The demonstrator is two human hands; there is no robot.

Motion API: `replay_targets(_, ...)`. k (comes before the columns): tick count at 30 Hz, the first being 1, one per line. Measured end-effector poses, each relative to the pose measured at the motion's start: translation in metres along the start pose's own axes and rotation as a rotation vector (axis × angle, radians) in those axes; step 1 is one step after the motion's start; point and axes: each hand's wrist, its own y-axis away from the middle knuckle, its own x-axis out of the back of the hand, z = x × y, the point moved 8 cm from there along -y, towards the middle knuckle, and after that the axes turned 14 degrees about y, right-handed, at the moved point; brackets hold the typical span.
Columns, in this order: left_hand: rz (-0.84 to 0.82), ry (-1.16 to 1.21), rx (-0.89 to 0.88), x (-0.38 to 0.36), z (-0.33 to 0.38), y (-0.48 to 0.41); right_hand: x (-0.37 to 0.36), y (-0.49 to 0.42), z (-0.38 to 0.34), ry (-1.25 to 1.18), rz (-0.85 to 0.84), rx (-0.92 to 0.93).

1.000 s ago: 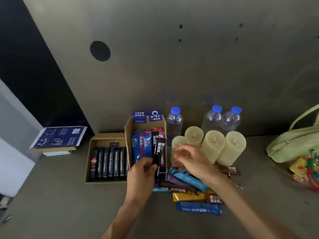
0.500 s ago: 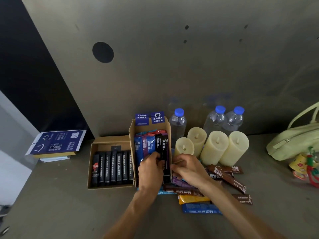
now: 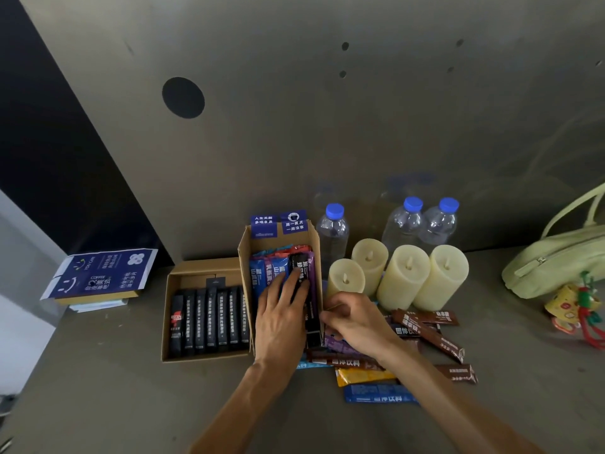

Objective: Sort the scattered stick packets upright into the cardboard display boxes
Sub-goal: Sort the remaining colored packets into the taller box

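Two hands at the tall box [image 3: 245,273] | left hand [image 3: 281,314], fingers straight, presses the black packet [image 3: 298,268] standing inside near the right wall | right hand [image 3: 355,319] curls at that wall, what it grips we cannot tell | we should push gently, keeping the box steady | loose packets [image 3: 425,330] lie just right.

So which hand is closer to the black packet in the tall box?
Left. The left hand rests on the black packet inside the tall box; the right hand is outside its right wall.
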Motion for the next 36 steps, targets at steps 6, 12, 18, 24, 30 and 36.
replay_targets(6, -0.039, -0.063, -0.008, -0.009, -0.009, 0.003, -0.001, 0.004, 0.0, -0.033, -0.018, -0.011)
replay_targets(12, -0.038, -0.087, -0.01, -0.01, -0.006, 0.002, 0.001, 0.005, -0.003, -0.002, -0.009, 0.002)
replay_targets(18, -0.041, -0.067, -0.009, -0.008, -0.003, 0.003, 0.001, 0.006, -0.003, 0.001, 0.01, 0.01)
replay_targets(24, -0.026, -0.034, -0.024, -0.005, -0.002, 0.006, -0.004, 0.011, 0.002, 0.016, 0.0, -0.005)
replay_targets(30, 0.048, 0.06, -0.043, 0.005, 0.005, 0.013, -0.011, 0.016, 0.011, -0.008, -0.028, -0.027)
replay_targets(36, 0.247, 0.316, -0.019, 0.036, 0.044, 0.02, 0.006, 0.034, 0.035, 0.133, 0.057, -0.037)
